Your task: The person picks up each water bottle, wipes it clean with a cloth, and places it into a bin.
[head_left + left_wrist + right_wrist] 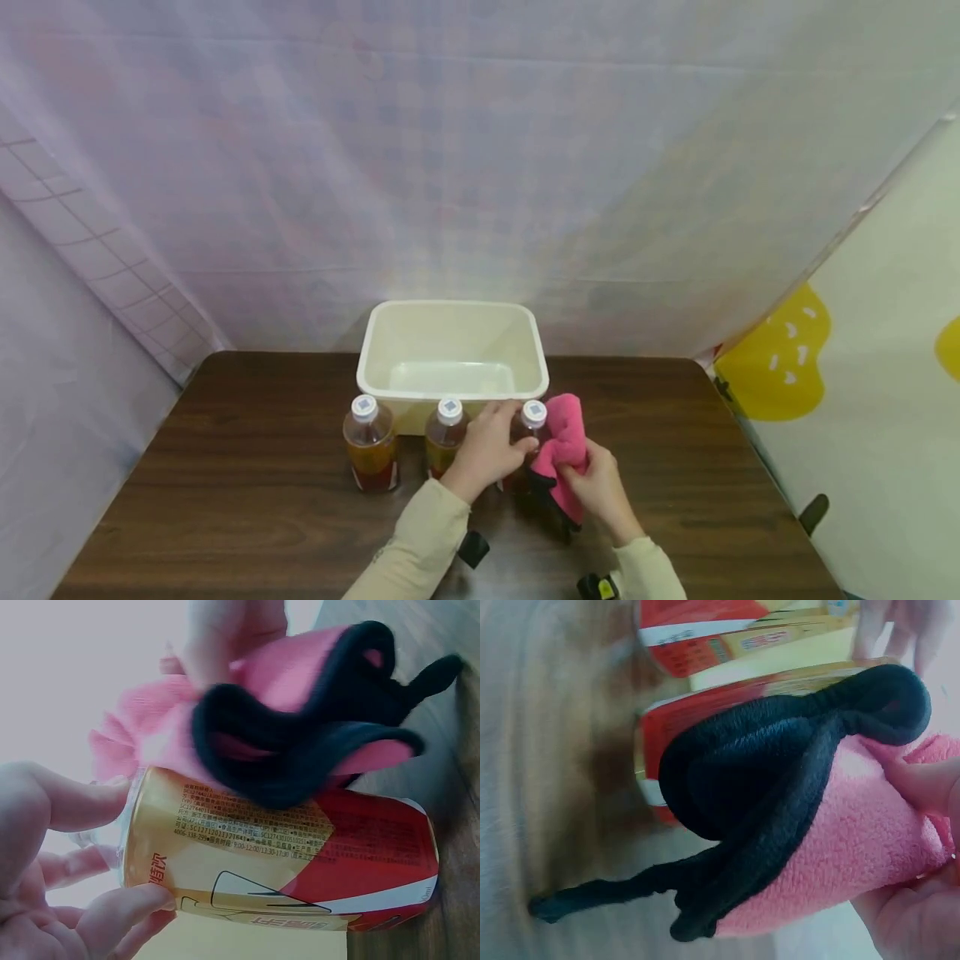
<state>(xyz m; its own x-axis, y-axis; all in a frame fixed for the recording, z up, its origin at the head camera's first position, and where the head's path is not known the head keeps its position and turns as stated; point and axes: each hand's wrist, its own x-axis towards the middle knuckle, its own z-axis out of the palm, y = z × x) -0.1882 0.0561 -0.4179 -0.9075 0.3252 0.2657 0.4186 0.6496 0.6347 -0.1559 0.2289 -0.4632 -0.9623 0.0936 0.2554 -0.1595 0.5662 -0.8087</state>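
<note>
My left hand (487,450) grips the upper part of the rightmost bottle (534,413), thumb on one side and fingers on the other. This bottle (300,862) has a white cap and a gold and red label, and it stands upright on the table. In my right hand (602,490), a folded pink cloth (564,442) with black edging is pinched between thumb and fingers. The cloth (840,832) lies close against the bottle's right side, and a black loop strap hangs from it. Part of the bottle is hidden behind the cloth and the left hand.
Two similar bottles stand to the left, one at the far left (371,454) and one in the middle (446,433), partly behind my left hand. Behind the row sits a cream plastic basin (450,395). A dark wooden table (262,492) runs back to a curtain (450,183).
</note>
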